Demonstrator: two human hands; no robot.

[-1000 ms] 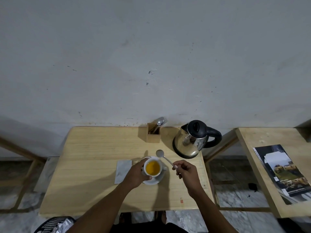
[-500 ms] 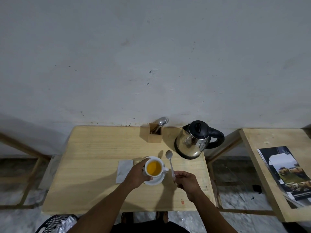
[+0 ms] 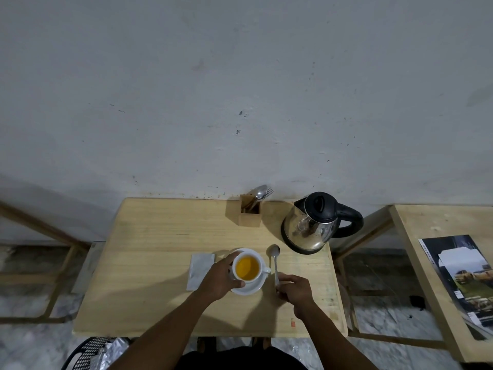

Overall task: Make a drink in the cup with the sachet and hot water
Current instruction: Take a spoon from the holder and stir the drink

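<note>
1. Head view showed the cup (image 3: 247, 267) on its saucer (image 3: 249, 289), near the front middle of the wooden table (image 3: 160, 249). Cup held orange-yellow liquid, so water + powder looked already in and mixed, colour even as far as I could tell.

2. Left hand (image 3: 220, 279) was wrapped round the cup's left side, fingers curled narrow vs the wall, thumb at the far rim, steadying it.

3. Right hand (image 3: 294, 291) was pinched on the handle end of the spoon (image 3: 274, 260), fingers closed tight on it. Spoon lay just right of the saucer, bowl pointing away twd the kettle (image 3: 313, 225); whether it rested flat on the table or hovered a touch above, couldn't tell.

4. Sachet (image 3: 200, 271) lay flat on the table just left of the saucer, partly under the left wrist. Open or empty? Too small to say, but the drink's colour suggests it was used.

5. Kettle sat upright at the back right, lid down, well apart from the cup, so pouring looked done. Cutlery holder (image 3: 250, 214) stood at the back w/ other utensils in it.

6. Judgement: task approx. finished. Left, at most: let go of the spoon, release the cup, maybe bin the sachet. No spill visible on table or saucer.
</note>
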